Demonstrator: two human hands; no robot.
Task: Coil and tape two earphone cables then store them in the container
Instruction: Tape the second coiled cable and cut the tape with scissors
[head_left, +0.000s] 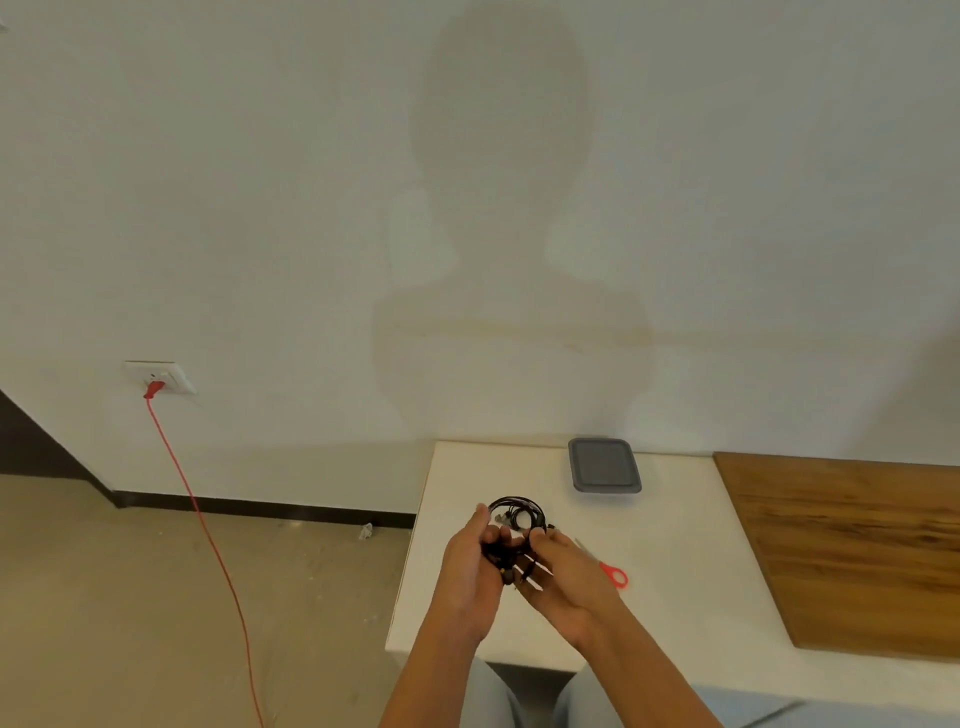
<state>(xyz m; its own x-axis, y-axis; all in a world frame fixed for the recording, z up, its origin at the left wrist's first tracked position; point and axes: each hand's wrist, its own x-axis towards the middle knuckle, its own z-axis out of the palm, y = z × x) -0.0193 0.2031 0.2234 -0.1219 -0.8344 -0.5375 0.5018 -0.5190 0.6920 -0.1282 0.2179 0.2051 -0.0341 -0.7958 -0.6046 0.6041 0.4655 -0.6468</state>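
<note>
A black earphone cable (519, 512) is wound into a loose coil above the white table (675, 545). My left hand (470, 566) grips the coil's lower left side. My right hand (563, 577) pinches its lower right side, and short cable ends hang between my palms. A grey container (604, 465) with its lid on sits at the back of the table by the wall. I see only one coil; whether it holds one cable or two I cannot tell.
Red-handled scissors (613, 574) lie on the table just right of my right hand. A wooden board (852, 545) covers the table's right part. A red cord (208, 540) runs from a wall socket (161, 378) down across the floor on the left.
</note>
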